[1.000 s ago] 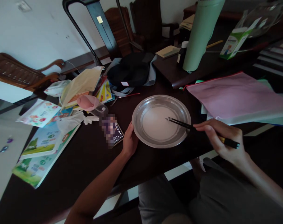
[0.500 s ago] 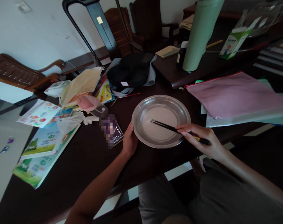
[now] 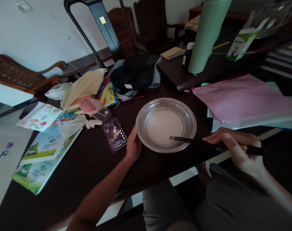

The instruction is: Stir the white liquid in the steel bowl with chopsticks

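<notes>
A shallow round metal bowl (image 3: 190, 118) stands on the dark table, with a whitish, cloudy liquid (image 3: 164, 125) inside. My left hand (image 3: 133, 146) grips the bowl's left rim, fingers partly hidden beneath it. In my right hand (image 3: 242, 147) is a pair of black chopsticks (image 3: 196, 141), pinched between closed fingers. Their tips lie close together over the near part of the liquid; whether they touch it I cannot tell. Just left of my left hand lies a phone (image 3: 122, 138) with its screen lit and partly blurred out.
Left of the bowl are a pink-topped clear container (image 3: 90, 106), crumpled tissue (image 3: 72, 125) and booklets (image 3: 42, 147). Behind it sits a black bag (image 3: 133, 72). To the right lies a pink zip pouch (image 3: 242, 98); a green flask (image 3: 206, 38) stands on a raised surface behind.
My right hand has drawn back to the right and toward me, pulling the chopstick tips from the bowl's middle toward its near side. My left hand and the bowl have stayed put.
</notes>
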`<control>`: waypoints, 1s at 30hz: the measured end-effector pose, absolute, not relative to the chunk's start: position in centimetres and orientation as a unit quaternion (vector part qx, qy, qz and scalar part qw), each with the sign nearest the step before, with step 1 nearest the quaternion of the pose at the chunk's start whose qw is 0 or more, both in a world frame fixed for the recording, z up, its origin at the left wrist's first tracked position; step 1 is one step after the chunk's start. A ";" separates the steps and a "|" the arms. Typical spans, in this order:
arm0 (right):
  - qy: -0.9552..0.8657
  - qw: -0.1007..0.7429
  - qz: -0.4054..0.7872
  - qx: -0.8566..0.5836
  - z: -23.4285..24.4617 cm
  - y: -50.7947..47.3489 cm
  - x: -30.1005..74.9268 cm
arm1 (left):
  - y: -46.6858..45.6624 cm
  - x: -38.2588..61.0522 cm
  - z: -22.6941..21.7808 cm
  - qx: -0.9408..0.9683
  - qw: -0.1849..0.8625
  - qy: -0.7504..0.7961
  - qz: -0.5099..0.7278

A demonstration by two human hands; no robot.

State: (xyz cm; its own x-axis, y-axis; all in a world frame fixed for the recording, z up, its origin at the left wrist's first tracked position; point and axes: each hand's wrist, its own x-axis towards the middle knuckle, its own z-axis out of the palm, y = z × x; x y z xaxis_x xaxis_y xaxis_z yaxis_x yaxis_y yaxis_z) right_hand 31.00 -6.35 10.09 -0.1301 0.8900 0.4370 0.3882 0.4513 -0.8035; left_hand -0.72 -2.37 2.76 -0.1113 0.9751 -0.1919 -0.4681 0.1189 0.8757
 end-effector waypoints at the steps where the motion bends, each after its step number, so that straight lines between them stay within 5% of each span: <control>1: -0.714 0.472 0.274 -0.438 10.1 -6.2 30.7 | -2.4 -0.7 2.8 0.284 0.602 0.443 0.601; 8: -0.756 0.425 0.302 -0.394 7.9 -4.2 28.5 | -2.4 -0.6 3.0 0.288 0.604 0.440 0.599; 20: -0.679 0.469 0.267 -0.497 9.7 -6.1 31.6 | -2.4 -0.6 3.0 0.287 0.605 0.433 0.603; 30: -0.761 0.420 0.317 -0.379 7.7 -4.2 28.9 | -2.3 -0.6 2.9 0.287 0.606 0.432 0.603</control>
State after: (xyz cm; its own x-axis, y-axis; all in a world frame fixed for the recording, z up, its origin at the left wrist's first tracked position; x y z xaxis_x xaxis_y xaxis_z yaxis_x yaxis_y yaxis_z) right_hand 28.90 -4.24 7.73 -0.3590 0.8435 0.3997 0.3109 0.5118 -0.8009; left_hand -0.63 -2.30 2.93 -0.0994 0.9792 -0.1771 -0.4827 0.1082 0.8691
